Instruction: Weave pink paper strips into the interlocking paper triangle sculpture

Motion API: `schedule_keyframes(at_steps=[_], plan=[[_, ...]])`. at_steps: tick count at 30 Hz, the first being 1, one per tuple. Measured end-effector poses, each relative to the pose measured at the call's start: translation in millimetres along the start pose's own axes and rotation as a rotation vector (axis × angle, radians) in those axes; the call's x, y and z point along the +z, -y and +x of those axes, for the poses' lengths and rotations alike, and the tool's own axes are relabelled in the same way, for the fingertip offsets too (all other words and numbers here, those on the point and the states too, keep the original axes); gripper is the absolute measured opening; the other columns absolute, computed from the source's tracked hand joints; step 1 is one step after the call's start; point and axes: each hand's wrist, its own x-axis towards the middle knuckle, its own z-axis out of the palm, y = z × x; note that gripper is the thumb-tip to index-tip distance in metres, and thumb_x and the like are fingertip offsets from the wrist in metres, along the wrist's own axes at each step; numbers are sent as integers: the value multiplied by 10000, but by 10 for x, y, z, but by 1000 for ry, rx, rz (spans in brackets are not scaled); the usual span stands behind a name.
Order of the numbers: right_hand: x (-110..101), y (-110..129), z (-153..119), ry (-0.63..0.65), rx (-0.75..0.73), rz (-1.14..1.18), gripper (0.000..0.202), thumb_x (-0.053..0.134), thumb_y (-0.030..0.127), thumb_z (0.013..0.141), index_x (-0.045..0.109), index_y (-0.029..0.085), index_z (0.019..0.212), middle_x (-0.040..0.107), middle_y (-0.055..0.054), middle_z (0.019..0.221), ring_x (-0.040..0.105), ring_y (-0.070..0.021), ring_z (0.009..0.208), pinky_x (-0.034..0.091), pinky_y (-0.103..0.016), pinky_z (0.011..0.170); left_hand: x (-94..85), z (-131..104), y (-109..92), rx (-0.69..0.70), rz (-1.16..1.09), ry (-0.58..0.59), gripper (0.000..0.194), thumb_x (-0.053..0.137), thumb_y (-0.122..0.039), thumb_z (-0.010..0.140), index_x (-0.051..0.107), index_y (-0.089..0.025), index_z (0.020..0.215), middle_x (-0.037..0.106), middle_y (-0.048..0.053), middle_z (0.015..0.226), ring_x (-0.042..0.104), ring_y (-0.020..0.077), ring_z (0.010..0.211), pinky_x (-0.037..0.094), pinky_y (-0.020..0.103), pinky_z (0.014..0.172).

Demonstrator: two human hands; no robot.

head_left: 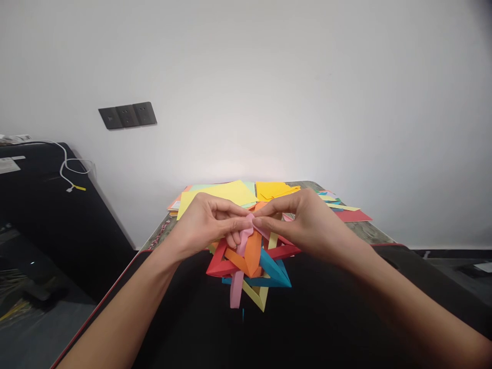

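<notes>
Over the black mat [184, 318] is the interlocked paper star [252, 259]. At its top, the left hand's [200, 225] thumb and fingers pinch a pink strip [244, 241]; the right hand's [313, 223] thumb and index fingertip clamp it too, nearly meeting them.

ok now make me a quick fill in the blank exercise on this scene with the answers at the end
1. The left hand and right hand pinch a ____ strip of the paper model.
2. A row of ____ dark plates is on the wall.
3. The cable at the far left is ____.
4. The black mat has a ____ border.

Missing words: pink; three; white; red
</notes>
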Motion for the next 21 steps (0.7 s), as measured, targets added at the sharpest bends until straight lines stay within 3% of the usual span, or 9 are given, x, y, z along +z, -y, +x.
schedule_keyframes(at_steps=[3,8,13,21], plan=[[2,5,-3,-34,20,-16,173,630,278,787,755,193,705,707,-29,647,580,-146,580,443,-276,539,11,-10,-21,5,-1,15,118,758,-209,726,777,-145,824,694,15,533,626,95,480,537,152,485],[-53,-23,19,102,21,102,155,654,296,780,774,201,758,730,-30,684,592,-144,586,434,-251,499,21,-19,-27,-26,-31,-27,105,782,-152,682,773,-145,786,695,8,545,601,85,464,519,142,451],[-35,-9,5,36,42,126,112,665,230,768,769,208,734,763,-39,793,672,-179,675,522,-262,587,-8,-7,-25,-37,-30,21,93,723,-151,744,772,-134,820,704,23,563,631,99,496,524,155,475],[-32,-9,-4,-1,21,12,132,650,274,782,751,198,742,760,-52,811,698,-207,723,538,-284,607,22,6,-30,-38,35,-12,163,767,-201,700,757,-139,850,681,0,554,592,81,472,485,151,451]])
